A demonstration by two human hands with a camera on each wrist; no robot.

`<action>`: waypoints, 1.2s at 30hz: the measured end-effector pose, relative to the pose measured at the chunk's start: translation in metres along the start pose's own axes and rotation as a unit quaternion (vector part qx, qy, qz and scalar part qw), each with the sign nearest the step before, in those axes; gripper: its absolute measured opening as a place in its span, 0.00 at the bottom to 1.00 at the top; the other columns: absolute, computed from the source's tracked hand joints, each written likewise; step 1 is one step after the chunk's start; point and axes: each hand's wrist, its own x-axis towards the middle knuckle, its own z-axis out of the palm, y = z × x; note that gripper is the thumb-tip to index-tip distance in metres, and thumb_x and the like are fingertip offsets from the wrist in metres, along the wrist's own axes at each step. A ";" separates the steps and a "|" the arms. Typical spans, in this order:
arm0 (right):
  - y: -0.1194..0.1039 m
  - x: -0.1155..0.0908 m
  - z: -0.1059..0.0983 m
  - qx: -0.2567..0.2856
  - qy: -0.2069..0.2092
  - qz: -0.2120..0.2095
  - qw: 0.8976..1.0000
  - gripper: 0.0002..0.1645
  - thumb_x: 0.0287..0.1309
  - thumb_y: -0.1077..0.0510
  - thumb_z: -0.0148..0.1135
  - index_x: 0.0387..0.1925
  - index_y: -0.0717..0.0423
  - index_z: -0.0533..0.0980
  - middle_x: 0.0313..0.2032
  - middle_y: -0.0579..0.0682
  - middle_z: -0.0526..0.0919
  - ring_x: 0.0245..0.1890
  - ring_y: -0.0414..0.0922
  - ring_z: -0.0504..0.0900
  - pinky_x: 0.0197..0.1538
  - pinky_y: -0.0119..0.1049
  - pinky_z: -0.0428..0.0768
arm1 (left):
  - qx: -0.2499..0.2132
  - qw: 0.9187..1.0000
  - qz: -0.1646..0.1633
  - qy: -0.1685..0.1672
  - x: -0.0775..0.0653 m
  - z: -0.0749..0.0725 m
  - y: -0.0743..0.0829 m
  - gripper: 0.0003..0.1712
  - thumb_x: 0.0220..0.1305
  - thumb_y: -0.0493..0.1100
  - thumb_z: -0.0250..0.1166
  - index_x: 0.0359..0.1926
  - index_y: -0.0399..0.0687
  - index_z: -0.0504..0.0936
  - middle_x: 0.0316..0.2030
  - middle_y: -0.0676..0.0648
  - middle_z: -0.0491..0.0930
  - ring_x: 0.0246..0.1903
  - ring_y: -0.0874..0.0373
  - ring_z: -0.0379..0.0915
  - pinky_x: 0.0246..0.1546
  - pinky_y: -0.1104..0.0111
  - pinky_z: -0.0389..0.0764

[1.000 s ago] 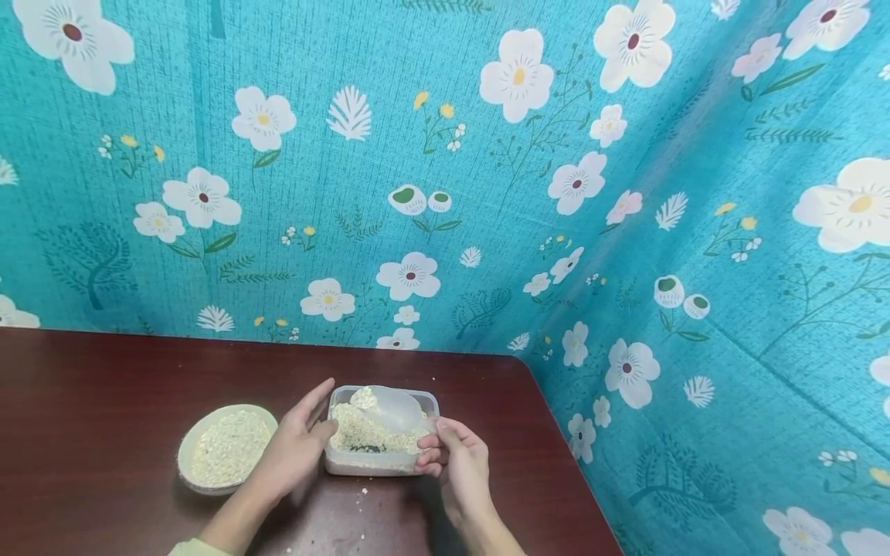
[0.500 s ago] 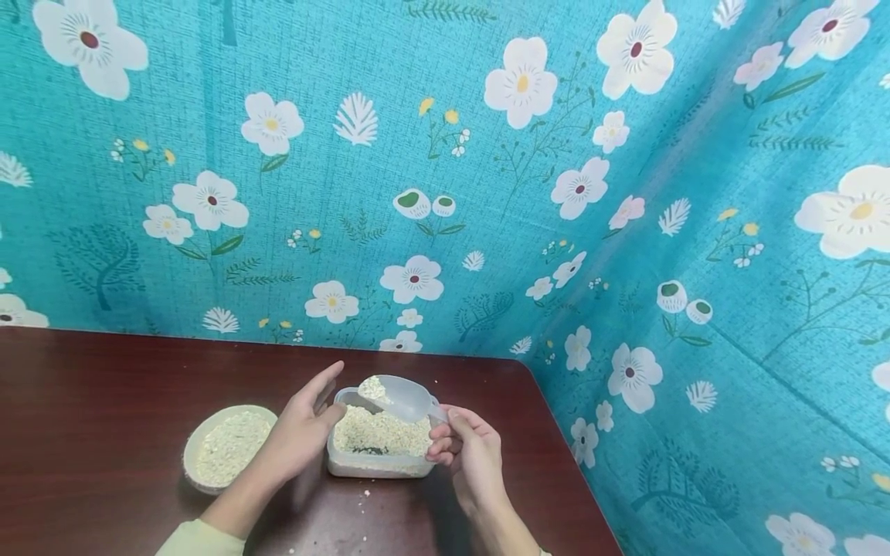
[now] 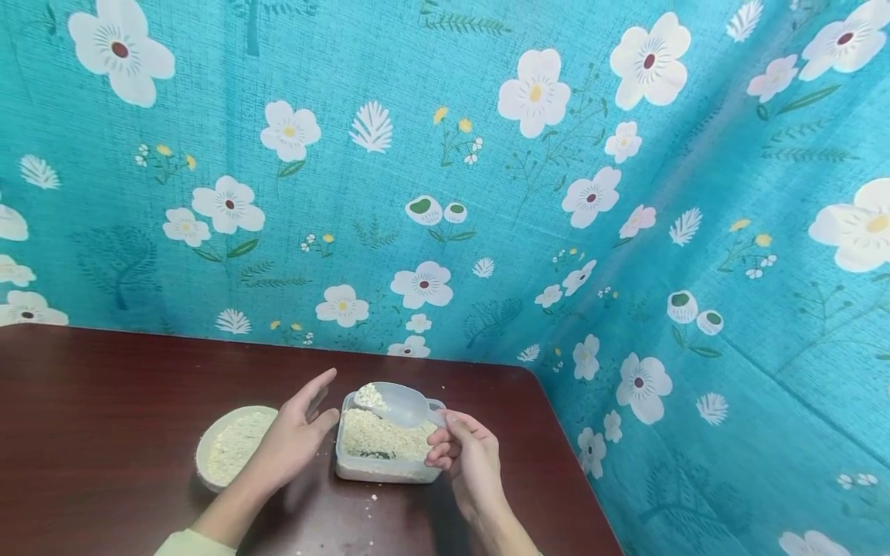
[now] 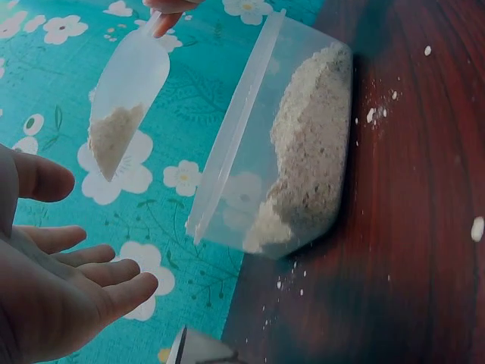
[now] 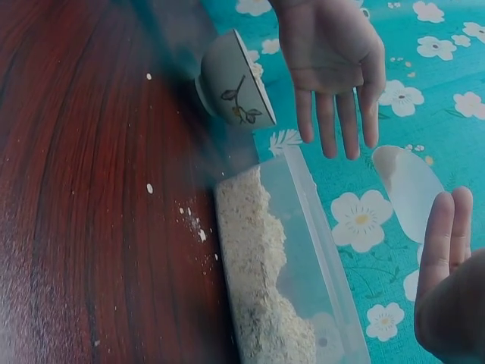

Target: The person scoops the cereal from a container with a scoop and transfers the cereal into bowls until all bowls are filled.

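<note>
My right hand (image 3: 475,463) pinches the handle of a translucent plastic scoop (image 3: 405,406). A small heap of pale oat flakes (image 4: 115,133) lies toward the scoop's front. Both wrist views show the scoop raised above the rim of a clear plastic container (image 3: 385,472), which holds more flakes (image 5: 261,280) and a dark patch near its front wall. My left hand (image 3: 293,436) hangs between bowl and container with its fingers extended and nothing in its grasp. The bowl (image 5: 231,85), white with a flower sprig, stands left of the container, full of flakes and partly hidden by the left forearm.
Stray flakes (image 3: 374,497) dot the dark red-brown wooden table (image 3: 90,432) in front of the container. Behind and to the right hangs a turquoise flowered cloth (image 3: 361,193). The table's right edge (image 3: 580,455) runs close to that cloth.
The scoop has risen out of the flakes in the container, carrying some. My left hand has come off the container's rim and moved slightly left. The head view has shifted a little.
</note>
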 end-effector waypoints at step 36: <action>0.039 0.025 0.089 -0.001 -0.135 0.051 0.990 0.15 0.73 0.62 0.50 0.50 0.69 0.77 0.21 0.50 0.84 0.17 0.38 0.81 0.26 0.32 0.86 | 0.032 0.992 -0.018 0.124 -0.043 -0.094 -0.031 0.34 0.73 0.33 0.53 0.77 0.37 0.55 0.75 0.34 0.55 0.74 0.37 0.50 0.69 0.48 0.61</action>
